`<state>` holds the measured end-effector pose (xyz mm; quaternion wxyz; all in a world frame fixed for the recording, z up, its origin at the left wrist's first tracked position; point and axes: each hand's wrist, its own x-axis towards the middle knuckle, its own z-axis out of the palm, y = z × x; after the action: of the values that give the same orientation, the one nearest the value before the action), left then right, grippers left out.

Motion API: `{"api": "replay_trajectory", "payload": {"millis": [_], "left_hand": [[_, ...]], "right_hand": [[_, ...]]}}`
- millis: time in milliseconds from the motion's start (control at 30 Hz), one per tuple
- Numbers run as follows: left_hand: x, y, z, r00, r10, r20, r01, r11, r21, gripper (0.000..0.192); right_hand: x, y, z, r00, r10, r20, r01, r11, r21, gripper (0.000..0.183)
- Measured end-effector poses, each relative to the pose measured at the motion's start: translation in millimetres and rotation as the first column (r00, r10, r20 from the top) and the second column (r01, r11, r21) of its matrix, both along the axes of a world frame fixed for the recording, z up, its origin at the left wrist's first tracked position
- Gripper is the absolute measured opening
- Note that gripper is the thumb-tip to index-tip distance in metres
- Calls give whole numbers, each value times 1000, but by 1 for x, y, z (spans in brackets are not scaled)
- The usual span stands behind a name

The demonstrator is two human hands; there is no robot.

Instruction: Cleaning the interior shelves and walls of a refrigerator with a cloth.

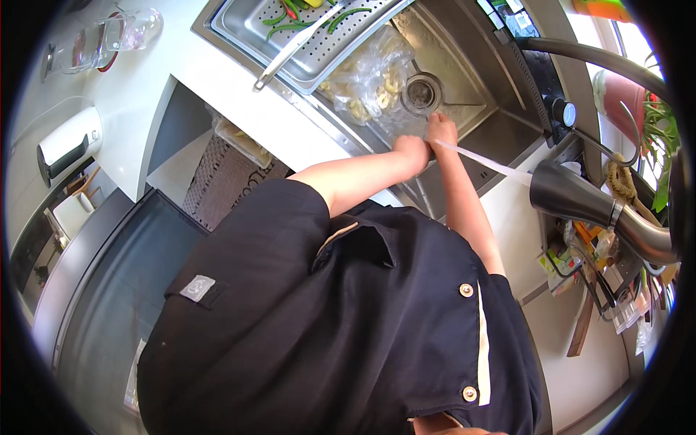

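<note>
My left hand (411, 151) and my right hand (441, 128) are close together over the sink (467, 128), fingers curled. A thin stream of water (484, 159) runs from the dark metal faucet (560, 187) to where they meet. Whether either hand holds something cannot be made out; a small dark patch shows between the wrists. Just beyond my hands lies a clear plastic bag (375, 70) with pale yellow pieces of food in it. The round drain (421, 93) is beside the bag, close to my right hand's fingertips.
A perforated steel tray (239, 32) with green and red chilies (348, 19) sits over the sink's far left. Across its rim rests a long metal utensil (296, 49). Glass jugs (133, 30) and a white kettle (70, 144) stand left; a utensil rack (592, 272) is right.
</note>
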<state>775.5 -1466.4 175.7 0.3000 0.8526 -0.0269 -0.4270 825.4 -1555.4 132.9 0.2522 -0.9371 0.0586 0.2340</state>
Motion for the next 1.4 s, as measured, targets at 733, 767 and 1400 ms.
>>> {"api": "replay_trajectory", "payload": {"millis": [733,767,1400], "left_hand": [[21,-6,1,-332,80,-940,-835,-489,254,29],[21,-7,0,-350,84,-933,-834,-481,269,29],[12,2,74,107,-474,-874,-880,-454,138,40]], "right_hand": [[159,-11,105,818,-162,-551,574,177,800,27],[168,-11,104,802,-132,-583,596,113,795,21],[8,-11,88,807,245,-538,590,-378,714,71]]}}
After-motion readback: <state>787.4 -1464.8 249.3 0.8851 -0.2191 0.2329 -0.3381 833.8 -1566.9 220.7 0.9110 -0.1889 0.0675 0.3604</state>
